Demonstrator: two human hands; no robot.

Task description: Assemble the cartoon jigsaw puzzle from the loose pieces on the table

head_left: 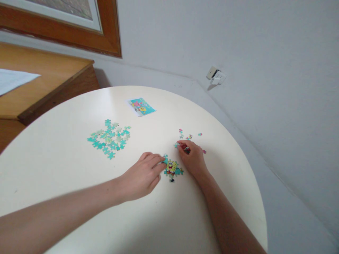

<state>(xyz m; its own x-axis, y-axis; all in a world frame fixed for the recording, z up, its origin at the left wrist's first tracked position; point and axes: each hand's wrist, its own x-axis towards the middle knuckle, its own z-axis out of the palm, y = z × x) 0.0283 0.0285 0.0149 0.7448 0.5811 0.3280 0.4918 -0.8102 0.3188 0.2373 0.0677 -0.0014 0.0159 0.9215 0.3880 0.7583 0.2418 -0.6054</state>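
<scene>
Jigsaw partly assembled on a round white table (148,225); clock directions are read from the joined section, twelve lying toward the table's far edge. The joined section (171,167) lies between the hands and shows a yellow figure's face, its clothing and, at six o'clock, a dark shoe. Its outline is ragged, with no straight border visible. The left hand (145,173), at nine o'clock, has its fingers bent and close together, the tips at the section's teal edge; whether they grip a piece cannot be told. The right hand (192,157), between one and two o'clock, curves thumb and forefinger narrowly toward each other beside a small piece (176,144); a hold on it cannot be confirmed. Several coloured pieces (189,137), some pink, lie loose from one to two o'clock, partly hidden by the right hand. At ten o'clock, well apart, a pile (108,138) of teal and pale pieces is loose. The card (143,107), at eleven o'clock, shows a pink and a yellow figure on teal. Judged against it, only a small portion is joined; the pink figure and most background remain unassembled.
</scene>
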